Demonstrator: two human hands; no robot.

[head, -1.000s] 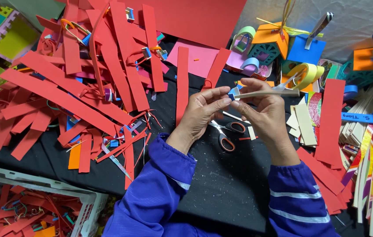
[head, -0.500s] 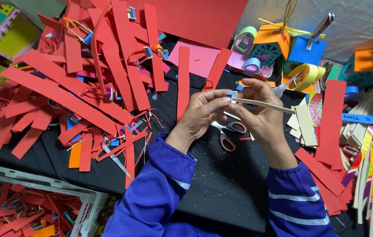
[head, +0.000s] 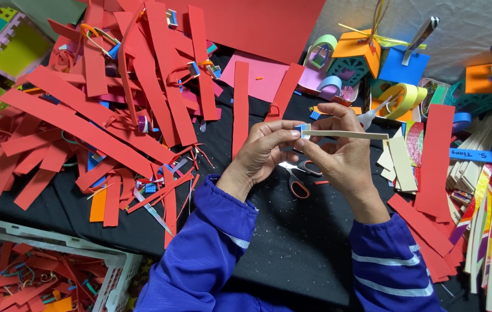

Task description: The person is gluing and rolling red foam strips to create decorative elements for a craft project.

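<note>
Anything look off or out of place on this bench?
Nothing damaged or spilled. It is cluttered: red foam strips lie heaped and crisscrossed at the left, and the scissors sit open, partly hidden under the hands. Left hand and right hand pinch a thin beige strip above them.

left hand: raised mid-frame, thumb and fingers pinched, palm turned inward | right hand: beside it, fingertips meeting the left's, fingers curled closed | both forearms angled inward, blue sleeves

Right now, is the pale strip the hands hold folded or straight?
Straight: the pale strip runs flat and level between both hands' fingers, with no bend showing.
</note>
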